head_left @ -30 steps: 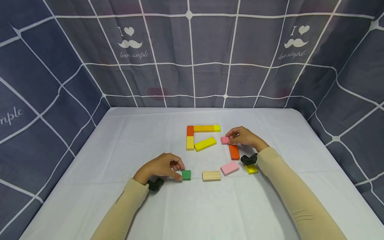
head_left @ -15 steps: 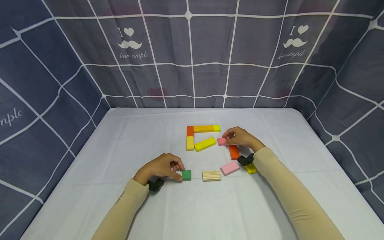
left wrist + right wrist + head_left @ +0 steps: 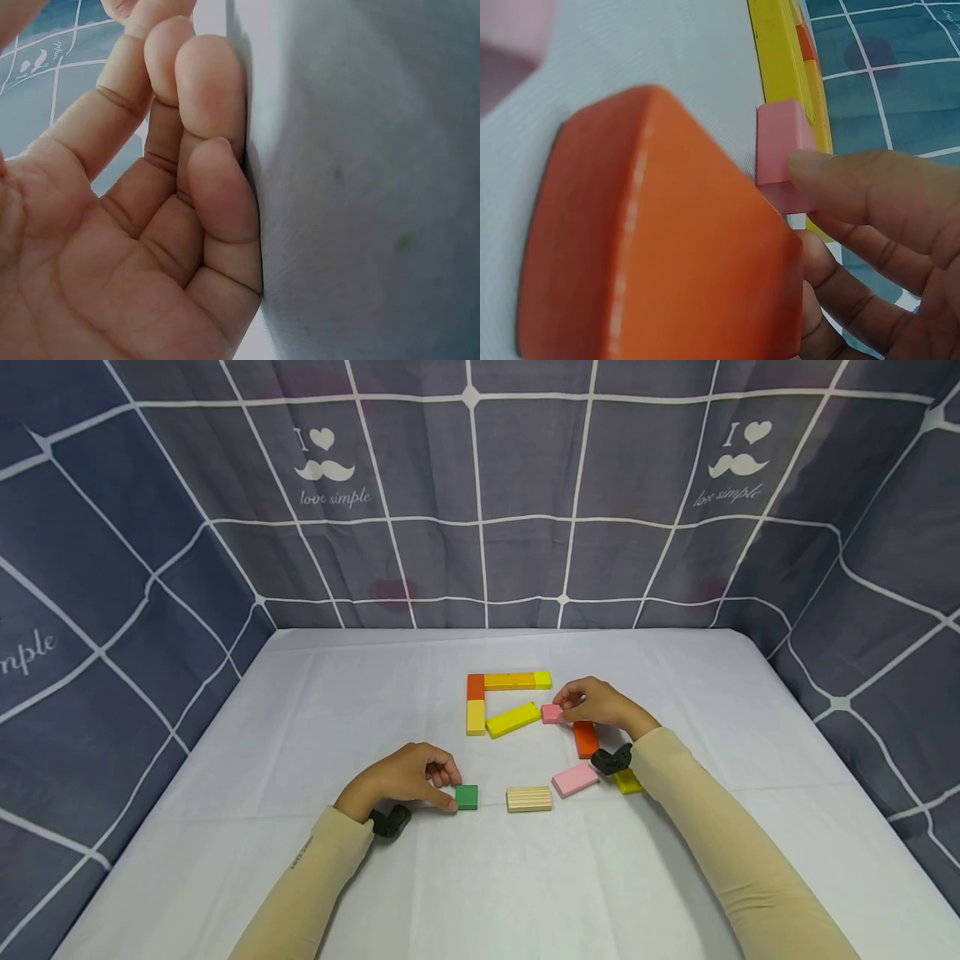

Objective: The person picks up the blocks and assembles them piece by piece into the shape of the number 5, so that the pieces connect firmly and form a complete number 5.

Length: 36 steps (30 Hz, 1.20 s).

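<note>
In the head view, my right hand pinches a small pink block between thumb and fingers. The block's left end meets the slanted yellow block. The right wrist view shows the thumb on the pink block, with an orange block large in front. My left hand rests on the cloth and holds the left side of a small green block with thumb and index finger. The left wrist view shows curled fingers against the cloth; the green block is hidden there.
An L of blocks lies at the back: an orange-yellow bar, a red-orange block and a yellow block. Nearer lie a ridged wooden block, a larger pink block and another yellow block, partly behind my wrist.
My right hand has slid the small pink block left, up to the end of the slanted yellow block. My left hand and the green block have stayed in place.
</note>
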Each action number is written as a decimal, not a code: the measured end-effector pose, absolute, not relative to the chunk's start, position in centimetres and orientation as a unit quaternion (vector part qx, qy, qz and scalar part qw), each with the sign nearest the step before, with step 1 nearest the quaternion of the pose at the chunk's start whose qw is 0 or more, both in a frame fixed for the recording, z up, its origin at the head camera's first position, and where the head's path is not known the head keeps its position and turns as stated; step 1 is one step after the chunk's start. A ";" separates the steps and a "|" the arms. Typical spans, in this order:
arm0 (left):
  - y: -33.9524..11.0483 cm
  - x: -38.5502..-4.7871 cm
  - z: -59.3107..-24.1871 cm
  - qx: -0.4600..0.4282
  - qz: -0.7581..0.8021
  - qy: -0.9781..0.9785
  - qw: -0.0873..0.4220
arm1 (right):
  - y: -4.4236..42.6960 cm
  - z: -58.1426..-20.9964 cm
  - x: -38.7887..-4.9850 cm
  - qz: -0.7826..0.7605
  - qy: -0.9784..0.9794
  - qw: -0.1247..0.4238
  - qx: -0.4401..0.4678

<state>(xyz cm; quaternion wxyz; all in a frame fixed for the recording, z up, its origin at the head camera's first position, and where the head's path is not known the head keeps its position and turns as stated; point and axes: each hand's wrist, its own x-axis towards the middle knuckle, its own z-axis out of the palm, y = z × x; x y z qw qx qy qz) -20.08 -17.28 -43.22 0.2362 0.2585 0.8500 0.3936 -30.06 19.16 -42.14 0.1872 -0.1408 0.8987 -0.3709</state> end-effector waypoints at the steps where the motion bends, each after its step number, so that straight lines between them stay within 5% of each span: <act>1: -17.3 -20.1 -43.2 0.260 0.394 0.849 0.236 | 19.2 -42.2 -30.1 -0.371 0.898 0.188 -0.141; 21: -17.2 -20.1 -43.2 0.258 0.397 0.849 0.236 | 19.5 -41.8 -29.5 -0.370 0.901 0.183 -0.136; 36: -17.2 -20.1 -43.2 0.259 0.393 0.850 0.234 | 21.3 -41.7 -26.6 -0.447 0.878 0.098 -0.139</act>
